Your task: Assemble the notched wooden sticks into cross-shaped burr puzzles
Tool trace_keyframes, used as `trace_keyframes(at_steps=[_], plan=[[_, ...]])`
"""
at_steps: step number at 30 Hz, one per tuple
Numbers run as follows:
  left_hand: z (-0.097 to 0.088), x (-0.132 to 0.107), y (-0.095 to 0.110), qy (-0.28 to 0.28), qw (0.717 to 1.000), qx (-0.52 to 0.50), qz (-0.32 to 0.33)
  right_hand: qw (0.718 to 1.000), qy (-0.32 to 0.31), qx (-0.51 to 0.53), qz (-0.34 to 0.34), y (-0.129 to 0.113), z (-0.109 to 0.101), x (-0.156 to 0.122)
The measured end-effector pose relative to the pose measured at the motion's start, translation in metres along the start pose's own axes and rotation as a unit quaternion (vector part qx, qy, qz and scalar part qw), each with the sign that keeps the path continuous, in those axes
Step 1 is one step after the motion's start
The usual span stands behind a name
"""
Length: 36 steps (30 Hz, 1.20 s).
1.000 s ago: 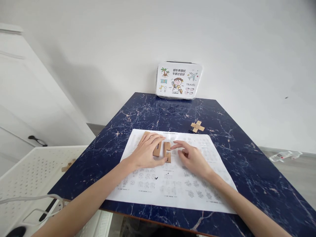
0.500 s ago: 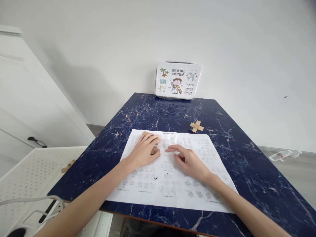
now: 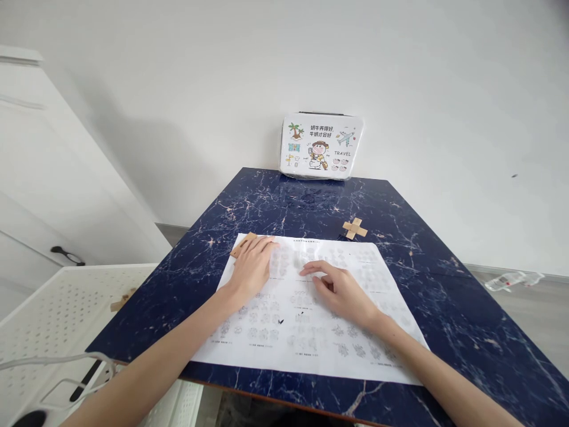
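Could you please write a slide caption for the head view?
Left hand partly covering a flat brown wooden piece, right hand over a printed white paper sheet, on a blue marbled table.

Blue marbled table, printed sheet, crossed wooden pieces beyond it, illustrated case at the far edge

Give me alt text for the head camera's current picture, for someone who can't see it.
A person's left hand partly covers a wooden block while the right hand, with nothing visible in it, is over a printed sheet on a blue table. Beyond the sheet lies a wooden cross; a white cartoon-printed case stands at the table's far end.
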<state>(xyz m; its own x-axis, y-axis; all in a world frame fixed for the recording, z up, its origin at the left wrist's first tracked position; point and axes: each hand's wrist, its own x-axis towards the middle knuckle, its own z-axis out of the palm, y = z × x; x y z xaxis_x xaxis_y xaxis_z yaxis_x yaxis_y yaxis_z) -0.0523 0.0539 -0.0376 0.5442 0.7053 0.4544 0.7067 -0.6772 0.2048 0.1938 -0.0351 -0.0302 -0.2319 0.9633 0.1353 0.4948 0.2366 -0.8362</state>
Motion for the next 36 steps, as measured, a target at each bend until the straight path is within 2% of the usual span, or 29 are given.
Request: trace_keyframes(at_steps=[6, 10, 13, 17, 24, 36], plan=[[-0.011, 0.005, 0.014, 0.002, 0.996, -0.082, 0.036, 0.998, 0.06, -0.005, 0.015, 0.003, -0.003, 0.003], [-0.015, 0.005, 0.024, -0.064, 0.984, -0.13, 0.102, 0.99, 0.136, 0.007, 0.037, 0.011, -0.011, 0.009], [-0.016, 0.003, 0.027, -0.104, 0.976, -0.132, 0.14, 0.979, 0.185, 0.082, 0.037, 0.021, -0.021, 0.014], [-0.017, 0.002, 0.027, -0.11, 0.974, -0.132, 0.146, 0.954, 0.22, 0.202, 0.041, 0.036, -0.037, 0.02], [-0.017, 0.002, 0.026, -0.107, 0.975, -0.131, 0.147, 0.932, 0.203, 0.291, 0.078, 0.058, -0.057, 0.028], [-0.016, 0.003, 0.026, -0.108, 0.974, -0.143, 0.139, 0.932, 0.197, 0.286, 0.101, 0.061, -0.057, 0.032]])
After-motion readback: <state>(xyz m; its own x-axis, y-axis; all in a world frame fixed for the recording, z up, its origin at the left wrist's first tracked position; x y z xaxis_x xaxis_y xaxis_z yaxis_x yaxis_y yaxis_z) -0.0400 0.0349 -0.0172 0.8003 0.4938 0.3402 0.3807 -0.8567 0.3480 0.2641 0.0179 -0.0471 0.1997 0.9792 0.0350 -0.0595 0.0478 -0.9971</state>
